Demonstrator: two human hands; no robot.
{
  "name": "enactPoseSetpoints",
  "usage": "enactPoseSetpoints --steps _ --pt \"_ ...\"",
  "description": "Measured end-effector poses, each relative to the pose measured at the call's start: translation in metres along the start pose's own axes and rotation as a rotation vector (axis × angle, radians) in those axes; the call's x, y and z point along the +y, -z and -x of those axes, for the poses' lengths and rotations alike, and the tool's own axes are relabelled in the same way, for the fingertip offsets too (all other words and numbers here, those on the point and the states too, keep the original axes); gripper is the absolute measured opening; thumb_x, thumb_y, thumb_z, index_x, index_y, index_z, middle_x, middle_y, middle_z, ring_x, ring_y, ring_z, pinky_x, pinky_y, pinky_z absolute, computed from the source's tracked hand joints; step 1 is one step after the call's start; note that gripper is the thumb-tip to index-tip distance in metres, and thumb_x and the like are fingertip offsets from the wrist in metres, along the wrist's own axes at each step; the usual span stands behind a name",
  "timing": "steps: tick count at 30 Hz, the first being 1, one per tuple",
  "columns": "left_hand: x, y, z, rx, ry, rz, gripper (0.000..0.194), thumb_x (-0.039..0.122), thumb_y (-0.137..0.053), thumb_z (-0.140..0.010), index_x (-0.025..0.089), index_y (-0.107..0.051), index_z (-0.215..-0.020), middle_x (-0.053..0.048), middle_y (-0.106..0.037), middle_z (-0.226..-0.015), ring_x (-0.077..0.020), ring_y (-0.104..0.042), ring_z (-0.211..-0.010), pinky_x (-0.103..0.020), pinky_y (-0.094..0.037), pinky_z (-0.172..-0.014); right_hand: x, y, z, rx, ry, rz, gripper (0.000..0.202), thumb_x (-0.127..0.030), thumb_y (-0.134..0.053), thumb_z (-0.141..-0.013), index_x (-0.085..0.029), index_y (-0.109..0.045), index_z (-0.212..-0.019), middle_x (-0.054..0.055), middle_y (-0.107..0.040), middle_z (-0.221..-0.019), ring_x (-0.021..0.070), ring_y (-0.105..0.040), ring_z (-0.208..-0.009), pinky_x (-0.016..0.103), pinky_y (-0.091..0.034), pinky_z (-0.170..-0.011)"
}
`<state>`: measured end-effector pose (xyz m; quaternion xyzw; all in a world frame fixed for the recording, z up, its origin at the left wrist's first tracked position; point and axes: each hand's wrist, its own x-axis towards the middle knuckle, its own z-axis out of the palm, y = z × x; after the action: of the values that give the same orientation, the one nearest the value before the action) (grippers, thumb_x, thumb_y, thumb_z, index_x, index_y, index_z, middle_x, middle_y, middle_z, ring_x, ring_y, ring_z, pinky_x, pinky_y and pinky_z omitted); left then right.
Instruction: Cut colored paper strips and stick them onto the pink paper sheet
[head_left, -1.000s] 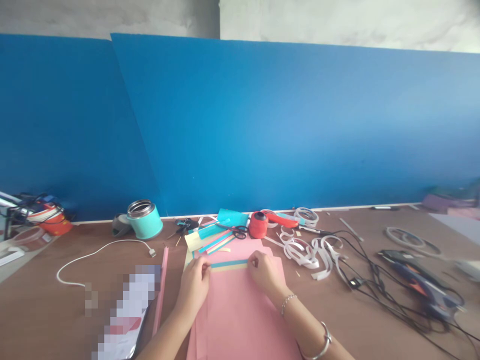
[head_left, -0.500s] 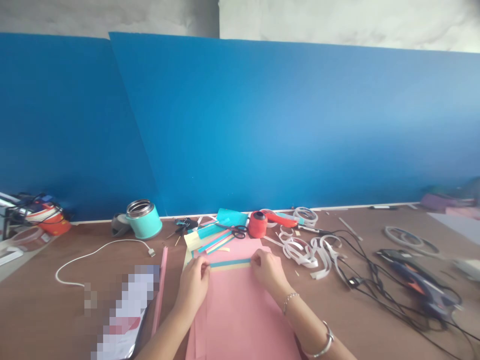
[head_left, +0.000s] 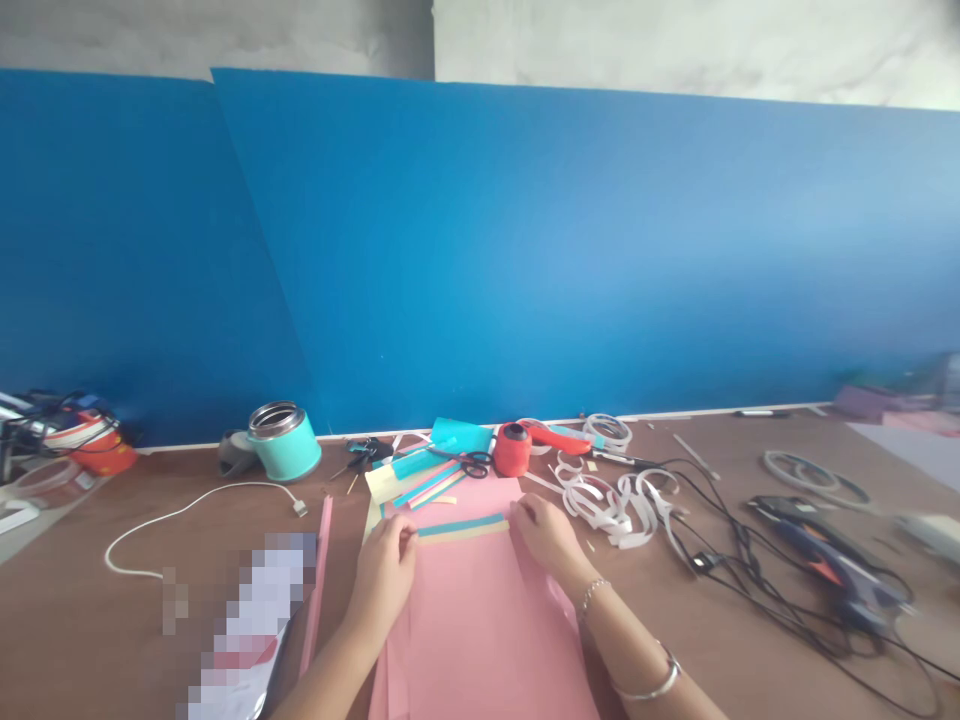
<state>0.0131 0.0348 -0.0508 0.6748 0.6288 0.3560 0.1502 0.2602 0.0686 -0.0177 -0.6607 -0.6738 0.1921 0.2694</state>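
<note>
1 blue strip (head_left: 461,525) lies between the left hand (head_left: 386,572) and the right hand (head_left: 550,541), its ends meeting the fingertips on each side. The left hand is drawn narrow, thumb and fingertips pinched on the strip's left end. The right hand has bent fingers at the right end; whether they pinch or merely press, I cannot tell. 1 cream strip (head_left: 461,536) runs alongside, on the side nearer the person. Beneath the 2 strips and between the forearms lies pink paper (head_left: 487,620); its layers cannot be counted reliably.

The blue strip's long axis runs crosswise from hand to hand, the right end angled slightly farther from the person. The pink paper's long axis points away from the person.

Recorded beyond the hands: 1 pair of scissors (head_left: 464,457) and 1 red round object (head_left: 512,454). Left of the left hand: 1 pink strip (head_left: 316,580) and 1 white cable (head_left: 202,493); farther off on that side, 1 turquoise container (head_left: 292,448). Right of the right hand: curled white ribbon (head_left: 636,532), pieces uncounted, and 1 dark tool (head_left: 832,570), well apart. The right wrist carries 2 bracelets (head_left: 595,597).
</note>
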Motion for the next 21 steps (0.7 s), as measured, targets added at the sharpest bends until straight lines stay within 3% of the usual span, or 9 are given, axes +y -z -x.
enactPoseSetpoints --steps 3,5,8,12,15,17,19,21 --pt "0.001 0.000 0.001 0.011 -0.009 0.006 0.013 0.019 -0.041 -0.082 0.021 -0.054 -0.083 -0.005 -0.060 -0.084 -0.0210 -0.060 -0.081 -0.035 -0.048 -0.073 -0.009 -0.004 0.006 0.040 0.016 0.087 0.031 -0.047 -0.050 -0.081 -0.020 -0.050 -0.067 0.005 -0.061 -0.075 0.0207 -0.055 -0.074 0.028 -0.037 -0.064" --pt "0.000 -0.001 0.000 0.013 -0.012 0.005 0.013 0.019 -0.041 -0.082 0.021 -0.054 -0.083 -0.005 -0.061 -0.084 -0.0210 -0.061 -0.081 -0.035 -0.049 -0.072 -0.014 -0.008 0.010 0.078 0.019 0.205 0.031 -0.050 -0.058 -0.076 -0.020 -0.050 -0.072 0.007 -0.060 -0.081 0.0238 -0.055 -0.080 0.031 -0.038 -0.070" --pt "-0.002 -0.002 0.000 0.019 -0.018 -0.009 0.014 0.019 -0.040 -0.082 0.020 -0.054 -0.084 -0.005 -0.061 -0.084 -0.0208 -0.061 -0.080 -0.035 -0.049 -0.072 -0.016 -0.012 0.012 0.084 0.027 0.327 0.029 -0.045 -0.062 -0.076 -0.019 -0.049 -0.078 0.008 -0.058 -0.086 0.0259 -0.054 -0.084 0.033 -0.038 -0.073" --pt "0.003 0.002 0.001 0.045 -0.047 -0.073 0.020 0.015 -0.037 -0.082 0.020 -0.057 -0.083 -0.006 -0.062 -0.081 -0.0205 -0.061 -0.078 -0.034 -0.051 -0.069 -0.011 -0.013 0.010 0.053 0.038 0.327 0.018 -0.036 -0.056 -0.083 -0.020 -0.048 -0.080 0.008 -0.059 -0.088 0.0244 -0.054 -0.087 0.032 -0.037 -0.074" --pt "0.020 0.008 0.005 0.122 -0.121 -0.232 0.031 0.011 -0.035 -0.082 0.020 -0.062 -0.095 -0.009 -0.063 -0.098 -0.0245 -0.060 -0.094 -0.040 -0.050 -0.077 -0.009 -0.012 0.009 0.041 0.035 0.327 0.016 -0.034 -0.055 -0.084 -0.020 -0.048 -0.081 0.007 -0.059 -0.088 0.0244 -0.054 -0.087 0.031 -0.037 -0.074" --pt "0.034 0.010 0.010 0.046 -0.284 -0.306 0.043 0.010 -0.034 -0.083 0.023 -0.057 -0.117 -0.009 -0.057 -0.123 -0.0253 -0.050 -0.117 -0.043 -0.043 -0.093 -0.009 -0.012 0.009 0.043 0.041 0.339 0.015 -0.033 -0.055 -0.084 -0.020 -0.048 -0.081 0.007 -0.059 -0.088 0.0244 -0.054 -0.087 0.031 -0.037 -0.074" --pt "0.046 0.008 0.014 -0.160 -0.500 -0.339 0.046 0.019 -0.037 -0.088 0.025 -0.045 -0.133 -0.007 -0.048 -0.137 -0.0245 -0.039 -0.129 -0.045 -0.035 -0.104 -0.009 -0.013 0.009 0.053 0.052 0.353 0.014 -0.032 -0.055 -0.084 -0.020 -0.048 -0.081 0.007 -0.059 -0.088 0.0241 -0.054 -0.087 0.031 -0.036 -0.073" --pt "0.052 0.003 0.018 -0.310 -0.557 -0.365 0.048 0.030 -0.035 -0.092 0.025 -0.035 -0.139 -0.006 -0.042 -0.143 -0.0232 -0.036 -0.132 -0.045 -0.033 -0.106 -0.009 -0.013 0.009 0.065 0.068 0.366 0.014 -0.031 -0.055 -0.083 -0.019 -0.049 -0.081 0.007 -0.060 -0.088 0.0243 -0.054 -0.088 0.031 -0.035 -0.073"
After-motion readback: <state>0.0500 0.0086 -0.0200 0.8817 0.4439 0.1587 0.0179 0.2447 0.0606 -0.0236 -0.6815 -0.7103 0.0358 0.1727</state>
